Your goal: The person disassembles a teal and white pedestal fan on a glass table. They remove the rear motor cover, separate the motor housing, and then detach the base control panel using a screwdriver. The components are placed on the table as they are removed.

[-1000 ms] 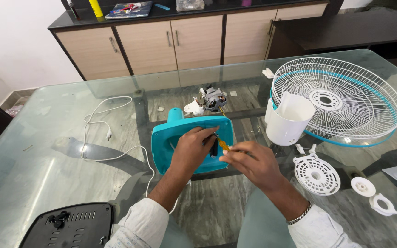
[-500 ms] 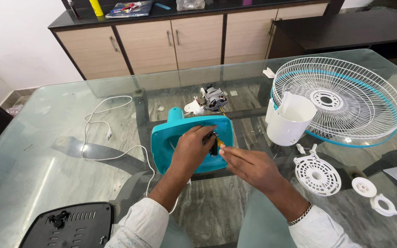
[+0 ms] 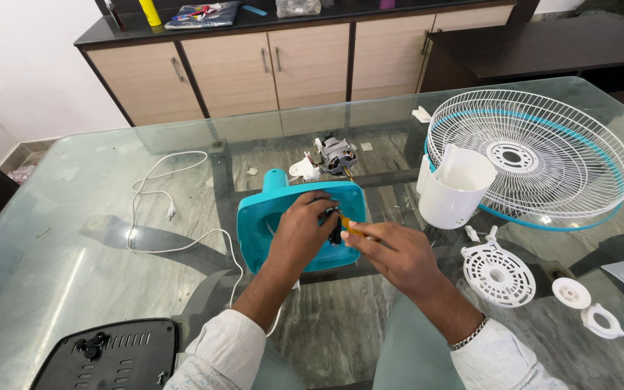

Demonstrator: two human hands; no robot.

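A black vented plastic panel [image 3: 110, 354] lies at the near left edge of the glass tabletop [image 3: 66, 253], with a white power cord [image 3: 175, 217] looping across the glass beyond it toward the middle. At the centre, a turquoise plastic fan housing [image 3: 258, 217] sits open side up. The person's left hand [image 3: 299, 232] rests over the housing, its fingers curled and pressed onto a small black part [image 3: 336, 232] inside. Just right of it, the right hand [image 3: 393, 254] pinches a yellow-handled screwdriver [image 3: 350, 227] between thumb and fingertips, the tool's tip meeting the black part at the housing's right side. On the far side of the housing lies a small grey electric motor [image 3: 337, 153] with a white fitting beside it. Further right, a white plastic cup-shaped cover [image 3: 453, 189] stands against a round white wire fan guard [image 3: 536, 155] with a turquoise rim, which takes up the far right of the tabletop. Near the right edge lie a white round slotted plastic disc [image 3: 498, 273], a small white cap [image 3: 570, 292] and a white ring-shaped fitting [image 3: 604, 321]. A low wooden cabinet [image 3: 276, 65] with a dark top stands along the far wall.
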